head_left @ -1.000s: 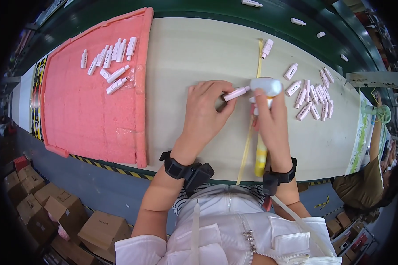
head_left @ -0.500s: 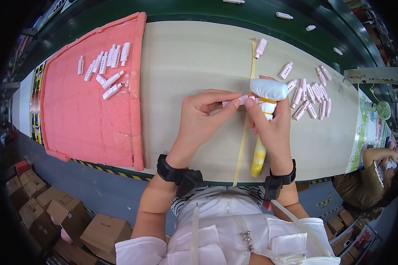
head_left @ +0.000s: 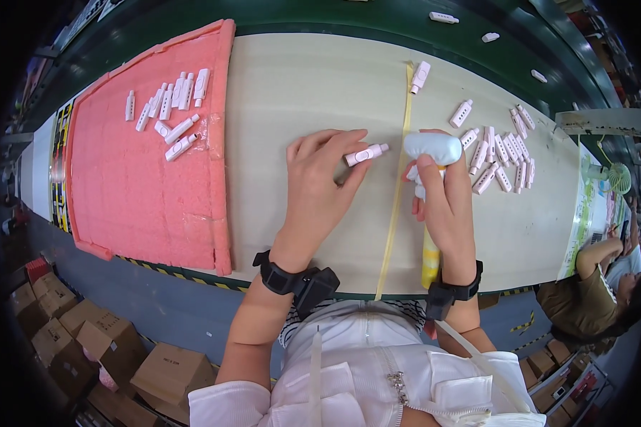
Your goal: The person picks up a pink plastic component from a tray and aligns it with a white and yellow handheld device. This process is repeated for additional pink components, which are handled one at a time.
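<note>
- Left hand [head_left: 318,178] holds a small pink device [head_left: 367,154] between thumb and fingers, near the yellow tape [head_left: 394,203]
- Right hand [head_left: 447,198] grips a padded hammer [head_left: 432,148]
- More devices lie rightward on the tabletop [head_left: 299,85]

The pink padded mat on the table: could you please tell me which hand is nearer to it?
Left. The left hand is right of the pink padded mat, apart from it; the right hand is farther right, beyond the yellow tape.

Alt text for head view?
Left hand holds a small pale-pink device at a beige worktop; right hand grips a pale-blue-headed mallet. Similar devices lie on a pink mat, left, and at worktop right.
</note>
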Demonstrator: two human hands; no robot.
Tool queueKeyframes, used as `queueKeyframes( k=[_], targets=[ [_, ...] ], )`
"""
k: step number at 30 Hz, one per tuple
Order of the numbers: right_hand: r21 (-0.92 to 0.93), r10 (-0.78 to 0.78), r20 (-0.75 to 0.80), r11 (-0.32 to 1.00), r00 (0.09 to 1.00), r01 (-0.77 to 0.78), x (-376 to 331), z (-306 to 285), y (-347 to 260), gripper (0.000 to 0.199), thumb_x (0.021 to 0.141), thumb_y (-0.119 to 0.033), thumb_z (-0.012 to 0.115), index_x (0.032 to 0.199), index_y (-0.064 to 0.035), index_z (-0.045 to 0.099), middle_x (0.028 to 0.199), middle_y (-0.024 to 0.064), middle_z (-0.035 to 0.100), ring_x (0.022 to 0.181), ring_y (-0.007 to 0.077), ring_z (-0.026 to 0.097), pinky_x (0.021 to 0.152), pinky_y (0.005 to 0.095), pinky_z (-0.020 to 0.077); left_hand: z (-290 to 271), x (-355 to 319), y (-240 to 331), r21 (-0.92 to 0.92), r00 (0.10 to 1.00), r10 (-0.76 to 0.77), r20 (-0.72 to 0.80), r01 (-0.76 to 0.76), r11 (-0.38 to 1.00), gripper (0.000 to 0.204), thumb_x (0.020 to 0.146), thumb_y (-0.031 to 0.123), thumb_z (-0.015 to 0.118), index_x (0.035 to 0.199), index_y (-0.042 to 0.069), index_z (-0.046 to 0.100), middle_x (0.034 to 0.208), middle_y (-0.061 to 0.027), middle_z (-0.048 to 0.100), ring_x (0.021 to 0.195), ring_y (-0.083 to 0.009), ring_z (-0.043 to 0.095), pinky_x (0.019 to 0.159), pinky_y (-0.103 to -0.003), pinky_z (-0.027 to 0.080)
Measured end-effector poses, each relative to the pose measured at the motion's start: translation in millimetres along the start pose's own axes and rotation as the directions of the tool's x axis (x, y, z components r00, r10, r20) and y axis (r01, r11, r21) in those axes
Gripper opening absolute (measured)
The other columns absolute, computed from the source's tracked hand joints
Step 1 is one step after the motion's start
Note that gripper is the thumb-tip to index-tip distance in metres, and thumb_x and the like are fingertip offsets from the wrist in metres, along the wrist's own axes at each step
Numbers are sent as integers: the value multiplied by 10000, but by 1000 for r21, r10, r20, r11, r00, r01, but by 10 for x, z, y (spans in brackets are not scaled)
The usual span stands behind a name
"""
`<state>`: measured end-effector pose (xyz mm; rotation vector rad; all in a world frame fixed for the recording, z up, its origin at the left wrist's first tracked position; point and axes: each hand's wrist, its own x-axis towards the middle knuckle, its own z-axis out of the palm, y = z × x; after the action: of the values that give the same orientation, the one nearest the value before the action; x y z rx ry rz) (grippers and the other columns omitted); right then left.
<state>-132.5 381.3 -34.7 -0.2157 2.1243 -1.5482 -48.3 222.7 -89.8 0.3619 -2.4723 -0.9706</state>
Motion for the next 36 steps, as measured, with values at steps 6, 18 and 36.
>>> queueKeyframes(
  k=[6, 18, 36],
  targets=[
    [-410, -347, 74, 844, 935, 346, 24, 171, 215, 331, 1062, -197, 515, 1352, -39, 505, 952, 67, 681, 580, 61, 543, 497, 192, 402, 25, 15, -14, -87, 998, -65, 17, 66, 994, 419, 810, 99, 817, 1211, 116, 695, 1032, 26, 774, 1121, -215, 597, 1020, -391, 362],
    [198, 136, -16, 971, 991, -131, 101, 0, 142, 292, 1080, -297, 506, 1227, -49, 546, 817, 46, 623, 541, 105, 549, 455, 221, 399, -292, 192, -166, -36, 983, -36, -179, 30, 999, 259, 861, 79, 747, 1116, 57, 710, 946, -62, 759, 937, -275, 674, 869, -435, 461],
    [114, 84, 44, 989, 995, -89, 119, 138, 190, 321, 1077, -311, 523, 1298, -80, 494, 867, 59, 622, 574, 72, 530, 487, 217, 458, 14, 2440, -1367, 321, 943, 286, -172, -221, 921, 213, 862, 61, 669, 1053, 74, 763, 1038, -155, 735, 984, -388, 687, 888, -473, 551]
  ],
)
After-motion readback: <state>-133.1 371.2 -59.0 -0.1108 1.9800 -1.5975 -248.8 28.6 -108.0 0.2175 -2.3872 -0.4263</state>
